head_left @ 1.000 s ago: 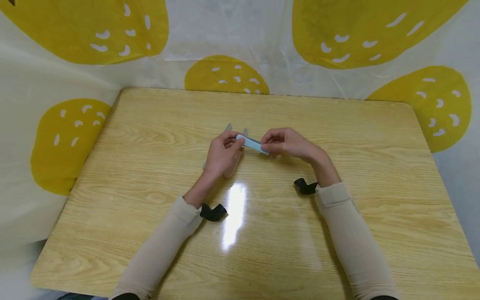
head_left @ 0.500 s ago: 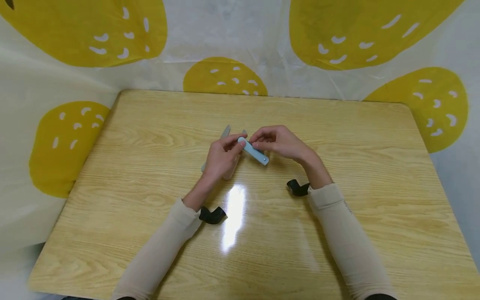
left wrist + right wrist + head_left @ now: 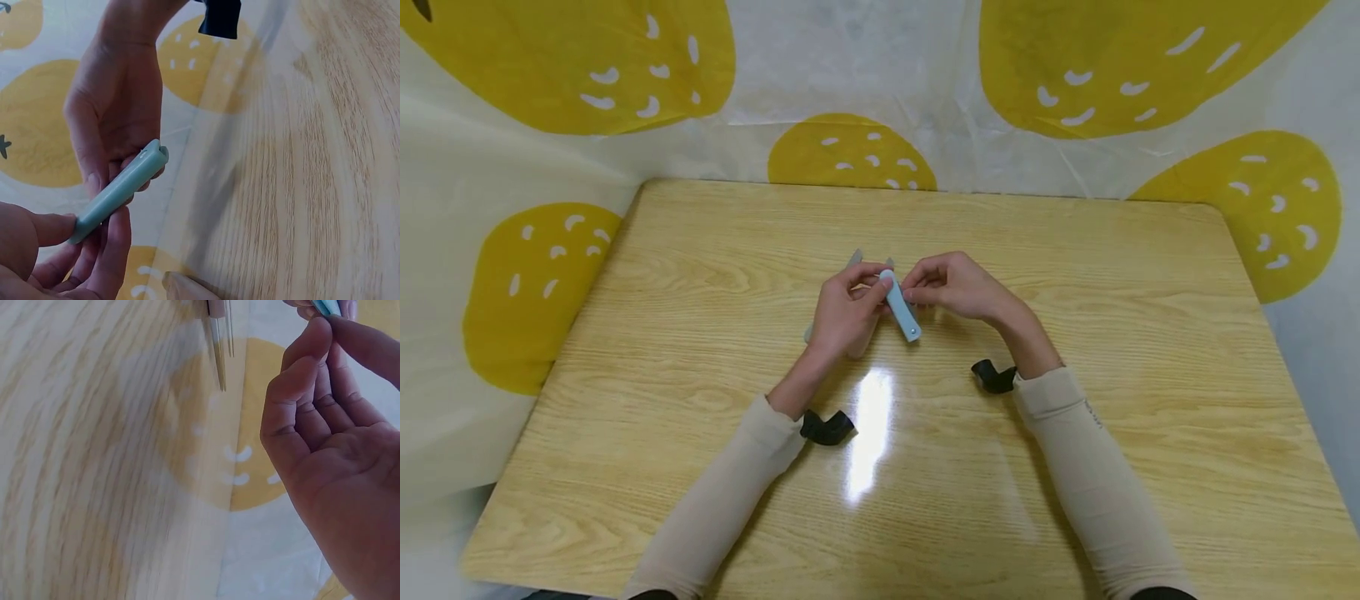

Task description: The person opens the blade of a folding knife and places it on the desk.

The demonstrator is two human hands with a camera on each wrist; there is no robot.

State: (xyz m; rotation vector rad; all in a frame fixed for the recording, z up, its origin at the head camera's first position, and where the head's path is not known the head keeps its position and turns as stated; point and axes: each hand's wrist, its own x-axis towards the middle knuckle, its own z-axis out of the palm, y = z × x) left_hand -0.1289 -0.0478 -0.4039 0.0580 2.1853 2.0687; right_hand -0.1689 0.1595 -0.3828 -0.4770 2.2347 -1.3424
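A slim light-blue bar (image 3: 902, 305) is held just above the wooden table (image 3: 1075, 275), its free end toward me. My left hand (image 3: 874, 289) pinches its upper end; in the left wrist view my thumb (image 3: 44, 228) presses that end of the bar (image 3: 119, 190). My right hand (image 3: 913, 292) pinches the same upper part from the right, and its fingers (image 3: 100, 156) lie behind the bar. Under my left hand lie thin grey pointed pieces (image 3: 855, 257) with a pinkish handle (image 3: 863, 340); they show as grey tips (image 3: 219, 353) in the right wrist view.
A curtain with large yellow shapes (image 3: 850, 150) hangs behind and to both sides of the table. Black straps (image 3: 826, 427) (image 3: 992, 377) sit at both wrists. Bare wood stretches left, right and in front of the hands.
The blue bar has swung from lying crosswise to pointing toward me. My right hand has slid from the bar's right end to its upper end, close to my left fingers.
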